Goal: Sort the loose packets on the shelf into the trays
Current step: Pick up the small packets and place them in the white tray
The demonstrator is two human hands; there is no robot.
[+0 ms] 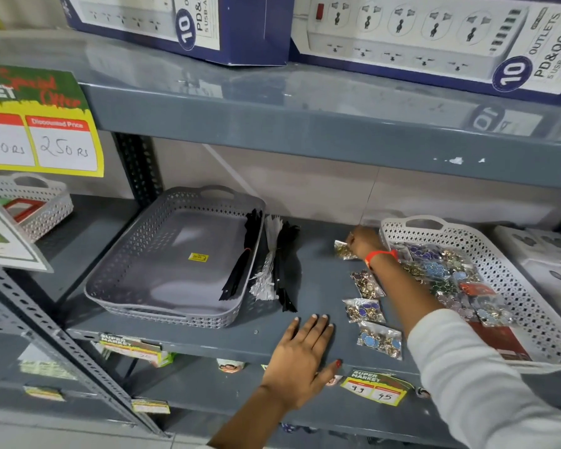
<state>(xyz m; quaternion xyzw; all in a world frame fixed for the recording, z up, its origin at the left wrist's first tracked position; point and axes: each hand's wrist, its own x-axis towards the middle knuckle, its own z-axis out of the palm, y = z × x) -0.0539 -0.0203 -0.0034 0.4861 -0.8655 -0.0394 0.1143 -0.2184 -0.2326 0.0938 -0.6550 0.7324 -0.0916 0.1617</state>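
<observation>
Three clear packets of small charms lie loose on the grey shelf (318, 264): one (366, 284), one with blue pieces (364, 310) and one nearest the edge (380, 339). My right hand (365, 242) reaches to the back and pinches a fourth packet (344, 250). The white tray (528, 286) on the right holds several such packets. My left hand (302, 354) rests flat on the shelf's front edge, fingers spread, holding nothing. The grey tray (117, 273) on the left holds a black bundle (244, 257) along its right wall.
White and black bundles (277, 264) lie between the grey tray and the packets. Another white basket (36, 202) sits far left. Power-strip boxes (434, 37) stand on the shelf above. White boxes (551, 264) flank the white tray. Price tags (374, 387) hang off the shelf edge.
</observation>
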